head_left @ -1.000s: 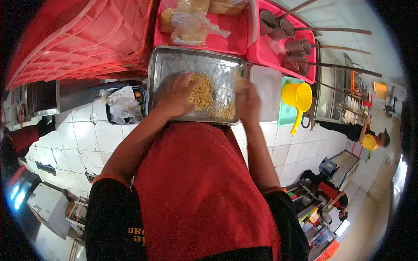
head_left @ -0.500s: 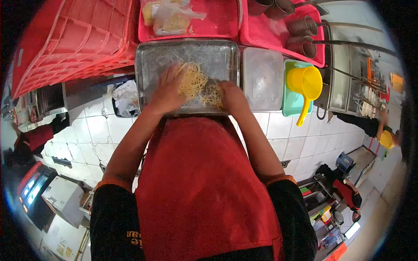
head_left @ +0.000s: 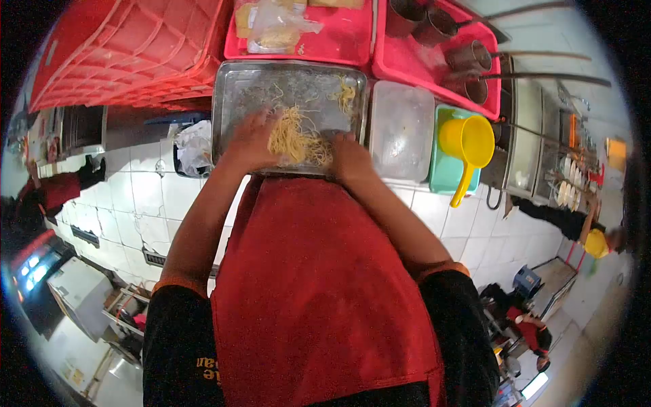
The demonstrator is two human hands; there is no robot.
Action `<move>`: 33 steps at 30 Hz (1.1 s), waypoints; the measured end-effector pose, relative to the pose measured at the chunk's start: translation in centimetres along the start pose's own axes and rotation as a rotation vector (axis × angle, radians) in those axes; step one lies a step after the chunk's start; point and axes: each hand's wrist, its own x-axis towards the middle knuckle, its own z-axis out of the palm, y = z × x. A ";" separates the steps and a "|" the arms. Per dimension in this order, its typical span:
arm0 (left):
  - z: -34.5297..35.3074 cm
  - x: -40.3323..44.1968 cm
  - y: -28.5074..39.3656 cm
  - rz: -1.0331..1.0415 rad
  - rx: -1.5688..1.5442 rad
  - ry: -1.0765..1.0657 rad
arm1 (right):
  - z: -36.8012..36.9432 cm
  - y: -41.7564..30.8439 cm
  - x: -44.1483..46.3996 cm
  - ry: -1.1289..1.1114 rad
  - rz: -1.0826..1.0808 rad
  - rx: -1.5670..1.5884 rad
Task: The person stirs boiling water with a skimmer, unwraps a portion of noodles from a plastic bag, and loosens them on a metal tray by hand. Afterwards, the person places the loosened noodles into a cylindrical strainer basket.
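A pile of thin yellow noodles lies near the front of a shallow metal tray. My left hand is at the left side of the pile, its fingers stretched out and somewhat blurred, touching the strands. At the pile's right edge is my right hand, against the noodles; its fingers are partly hidden and smeared by motion. A smaller noodle clump sits apart at the tray's back right. Loose strands are scattered on the metal between.
Behind the tray stands a pink bin with bagged noodles. Another pink bin holds long-handled metal strainers. Rightward are a translucent container lid and a yellow dipper. Red crates rise at left. Other people stand farther off.
The noodles now lie in one pile nearer the tray's front, and a small clump shows at the back right. My right hand has moved slightly left and closer to me.
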 end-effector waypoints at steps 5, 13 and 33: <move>3.7 0.3 0.5 0.125 -0.027 -0.055 | 5.2 1.3 3.3 0.102 -0.067 -0.012; 3.3 -0.8 1.4 -0.086 -0.593 -0.008 | -1.1 0.4 1.3 0.211 -0.426 0.714; 1.1 -0.3 2.6 0.240 0.034 0.111 | 0.7 2.0 -0.6 0.015 -0.138 0.190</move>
